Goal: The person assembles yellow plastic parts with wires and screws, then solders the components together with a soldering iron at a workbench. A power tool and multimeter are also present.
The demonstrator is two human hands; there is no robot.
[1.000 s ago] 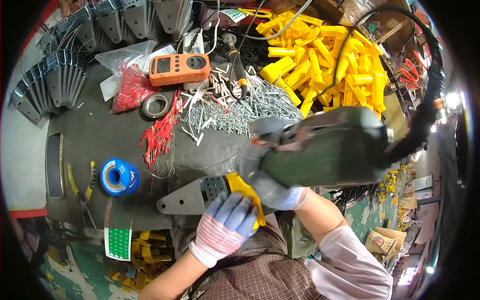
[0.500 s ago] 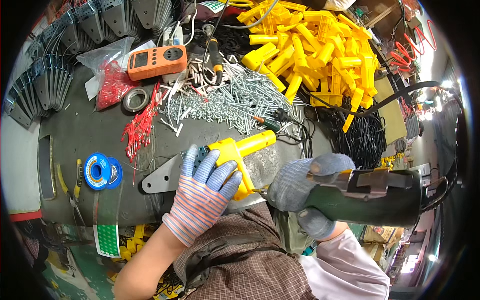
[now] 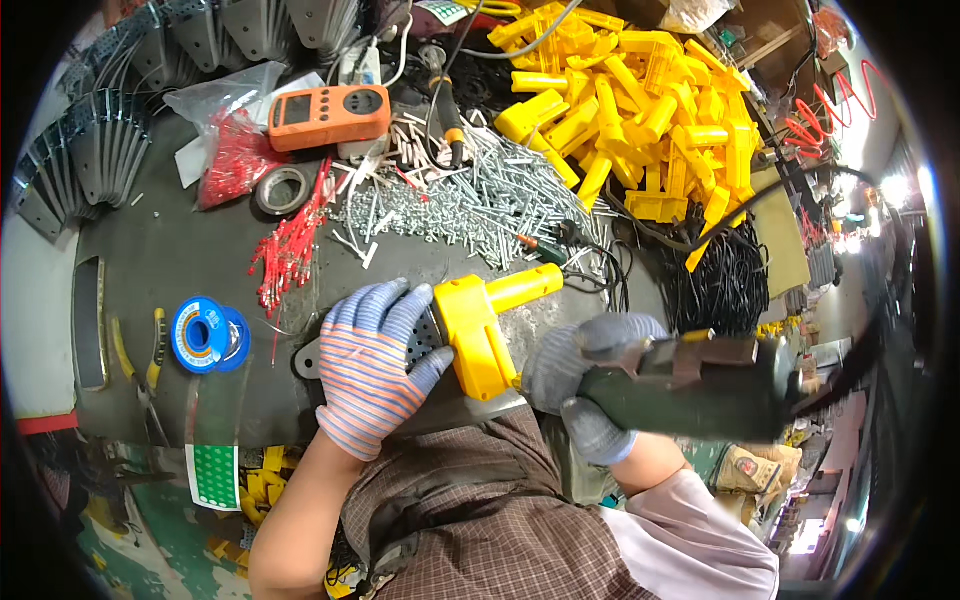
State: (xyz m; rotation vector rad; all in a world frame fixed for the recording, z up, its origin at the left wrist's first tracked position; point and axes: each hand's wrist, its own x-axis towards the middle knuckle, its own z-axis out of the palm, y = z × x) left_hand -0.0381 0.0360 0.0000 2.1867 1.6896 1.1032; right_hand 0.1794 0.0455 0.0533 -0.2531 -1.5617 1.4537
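Note:
My left hand [image 3: 372,360], in a striped knit glove, lies over a grey metal plate [image 3: 427,338] and holds it down on the bench. Its thumb reaches to the yellow plastic housing [image 3: 478,345] fitted at the plate's right end, whose round handle points up and right. In a grey glove, my right hand [image 3: 570,375] is wrapped around a dark green power screwdriver [image 3: 690,395] held level. The tool's tip meets the lower right side of the housing; the exact contact is hidden by the fingers and blurred.
Loose screws [image 3: 480,215] lie beyond the housing, with piled yellow housings [image 3: 640,110] behind. An orange meter [image 3: 330,118], red wires [image 3: 290,250], a tape roll [image 3: 282,191], a blue solder spool [image 3: 207,335] and pliers [image 3: 155,365] stand leftward. Black cables [image 3: 715,275] are bundled at right.
My left hand has slid left off the housing's top onto the metal plate. The screwdriver has shifted slightly left with my right hand, and its tip sits closer against the housing.

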